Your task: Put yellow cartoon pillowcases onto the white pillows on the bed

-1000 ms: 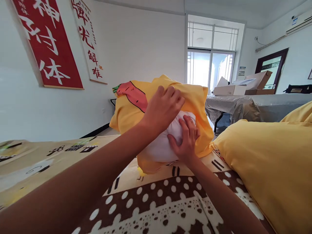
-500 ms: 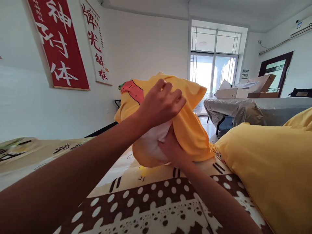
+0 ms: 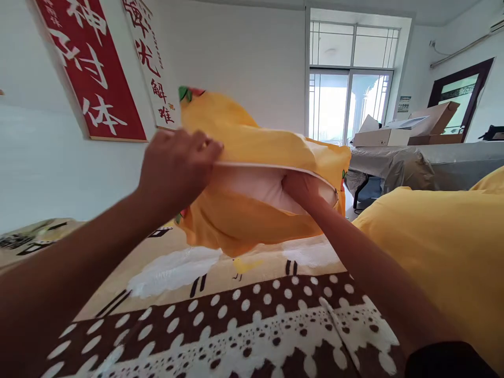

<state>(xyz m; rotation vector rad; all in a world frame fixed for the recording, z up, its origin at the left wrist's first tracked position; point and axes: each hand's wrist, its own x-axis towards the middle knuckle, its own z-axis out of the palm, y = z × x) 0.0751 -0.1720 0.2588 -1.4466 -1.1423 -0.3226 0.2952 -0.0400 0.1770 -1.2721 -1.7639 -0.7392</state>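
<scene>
A yellow pillowcase with printed red and green patches (image 3: pixel 244 136) is held up above the bed, its long opening facing me. White cloth, apparently a cushion insert (image 3: pixel 252 184), shows inside the opening. My left hand (image 3: pixel 177 163) is closed on the left end of the pillowcase's edge. My right hand (image 3: pixel 305 190) reaches into the right part of the opening, against the white cloth, which creases around its fingertips. The fingers of that hand are mostly hidden, so I cannot tell whether they grip.
A patterned blanket (image 3: pixel 252 294) covers the bed beneath. To the right lies a plump yellow pillow (image 3: pixel 433 247). Behind it, a plastic-covered table (image 3: pixel 409 168) carries open cardboard boxes (image 3: pixel 431 126). Red and white scrolls hang on the left wall.
The pillowcase has turned and risen, so its opening now faces me. My left hand has moved left to the edge's left end. My right hand has moved up and right inside it.
</scene>
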